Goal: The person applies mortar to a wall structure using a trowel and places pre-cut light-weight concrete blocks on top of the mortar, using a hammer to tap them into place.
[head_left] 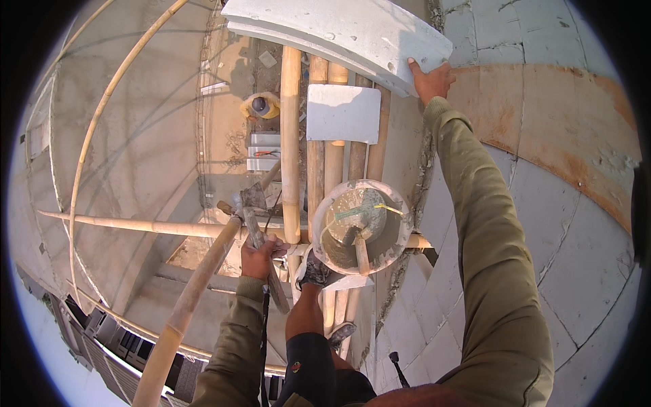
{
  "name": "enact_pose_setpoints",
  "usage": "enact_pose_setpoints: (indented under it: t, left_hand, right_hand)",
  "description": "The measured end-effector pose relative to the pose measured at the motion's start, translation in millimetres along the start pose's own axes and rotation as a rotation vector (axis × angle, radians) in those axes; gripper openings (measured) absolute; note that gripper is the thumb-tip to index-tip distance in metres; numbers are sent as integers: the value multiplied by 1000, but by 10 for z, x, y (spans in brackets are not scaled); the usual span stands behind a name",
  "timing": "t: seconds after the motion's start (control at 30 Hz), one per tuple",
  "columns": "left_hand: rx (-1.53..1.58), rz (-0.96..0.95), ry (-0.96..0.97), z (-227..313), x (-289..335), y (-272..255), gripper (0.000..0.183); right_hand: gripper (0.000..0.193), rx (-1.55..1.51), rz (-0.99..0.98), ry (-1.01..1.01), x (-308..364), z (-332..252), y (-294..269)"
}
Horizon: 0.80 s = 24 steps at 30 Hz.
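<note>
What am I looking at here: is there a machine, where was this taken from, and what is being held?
There is no machine, only a person's two bare hands. The single picture comes from a fisheye camera on the person's head, looking down, so straight edges bend toward the rim and the sleeved forearms enter from below.

The right hand is on the end of a long block; how firmly it grips is unclear. The left hand seems to grip a grey slat.

Bamboo poles run up the middle. A small block lies on them, and nearer the person is a bucket with a grey mix and a wooden handle in it. Farther down, another person is visible.
</note>
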State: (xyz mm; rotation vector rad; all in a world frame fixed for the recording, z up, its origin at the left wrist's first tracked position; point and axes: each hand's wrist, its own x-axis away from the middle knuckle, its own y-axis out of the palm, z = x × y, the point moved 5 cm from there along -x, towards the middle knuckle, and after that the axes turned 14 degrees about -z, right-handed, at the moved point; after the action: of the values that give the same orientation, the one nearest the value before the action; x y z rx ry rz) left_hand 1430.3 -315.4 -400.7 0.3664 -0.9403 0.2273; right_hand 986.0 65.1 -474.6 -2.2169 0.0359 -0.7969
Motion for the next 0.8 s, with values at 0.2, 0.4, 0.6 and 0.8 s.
enact_pose_setpoints:
  t: [0.2, 0.4, 0.6, 0.8]
  left_hand:
    - [-57, -33, -54, -160, 88, -117, 22]
    - [-80, 49, -95, -248, 147, -396, 17]
    - [-185, -24, -35, 8, 466, -507, 24]
    - [-227, 57, -21, 175, 1115, -850, 18]
  right_hand:
    - [98, -777, -247, -84, -677, 712, 9]
    - [88, -597, -59, -57, -348, 629, 248]
    - [94, -446, 7, 116, 265, 757, 287]
    - [80, -762, -241, 310, 1284, 810, 481]
